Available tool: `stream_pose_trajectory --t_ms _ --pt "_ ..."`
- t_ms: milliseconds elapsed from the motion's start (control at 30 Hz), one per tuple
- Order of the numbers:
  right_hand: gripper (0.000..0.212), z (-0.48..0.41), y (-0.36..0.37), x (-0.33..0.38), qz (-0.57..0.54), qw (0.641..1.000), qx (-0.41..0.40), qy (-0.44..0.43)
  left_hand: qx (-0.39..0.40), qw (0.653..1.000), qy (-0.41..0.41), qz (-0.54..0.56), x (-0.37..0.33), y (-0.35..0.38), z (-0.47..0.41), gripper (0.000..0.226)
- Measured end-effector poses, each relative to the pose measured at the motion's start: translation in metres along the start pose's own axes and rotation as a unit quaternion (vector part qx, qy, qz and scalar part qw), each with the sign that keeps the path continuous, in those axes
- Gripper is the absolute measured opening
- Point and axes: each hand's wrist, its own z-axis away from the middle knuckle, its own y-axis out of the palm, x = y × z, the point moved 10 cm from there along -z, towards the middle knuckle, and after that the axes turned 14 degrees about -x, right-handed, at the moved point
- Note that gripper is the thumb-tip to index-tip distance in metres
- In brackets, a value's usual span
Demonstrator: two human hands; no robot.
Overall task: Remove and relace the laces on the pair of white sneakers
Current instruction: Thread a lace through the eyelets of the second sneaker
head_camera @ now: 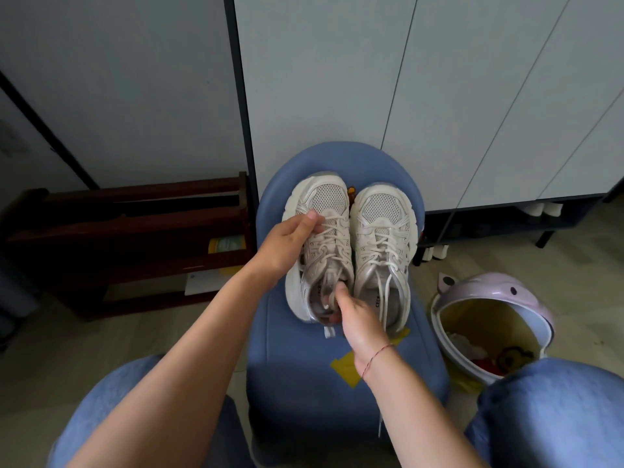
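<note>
Barely started — left sneaker (329,197) and right sneaker (383,204) still fully laced. Left hand (287,244) clasps the first, right hand (358,320) grip pinching its lace (326,293).

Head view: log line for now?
left hand holds left sneaker | right hand pinches its lace | right sneaker laced, untouched | pair on blue stool

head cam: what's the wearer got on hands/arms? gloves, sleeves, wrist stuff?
No gloves, no sleeves in view: both forearms are bare. Left hand shows nothing worn. Right hand has a thin red string bracelet around its wrist. No rings or watch visible.
</note>
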Motion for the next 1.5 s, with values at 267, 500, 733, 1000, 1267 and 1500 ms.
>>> stream_pose_trajectory --t_ms 267,500,733,1000,1267,1500 --pt "0.075 -0.017 0.044 0.004 -0.219 0.967 0.075 0.111 -0.092 0.992 0.043 -0.078 0.002 -0.018 -0.008 0.036" --pt "0.087 -0.021 0.052 -0.001 -0.379 0.899 0.098 0.197 -0.091 0.991 0.036 -0.093 0.014 -0.010 -0.010 0.010" --pt "0.070 -0.007 0.040 0.001 -0.382 0.890 0.145 0.203 -0.066 0.990 0.061 -0.105 0.019 -0.009 -0.009 0.026" --pt "0.025 0.009 0.009 -0.012 -0.253 0.963 0.055 0.072 -0.062 0.990 0.064 -0.108 0.019 -0.007 -0.009 0.018" --pt "0.041 0.008 -0.010 -0.009 -0.128 0.992 -0.015 -0.001 -0.063 0.993 0.057 -0.082 0.015 -0.005 -0.001 0.045" --pt "0.073 -0.008 0.030 0.000 -0.383 0.899 0.109 0.183 -0.059 0.994 0.044 -0.081 0.016 -0.006 -0.002 0.067"
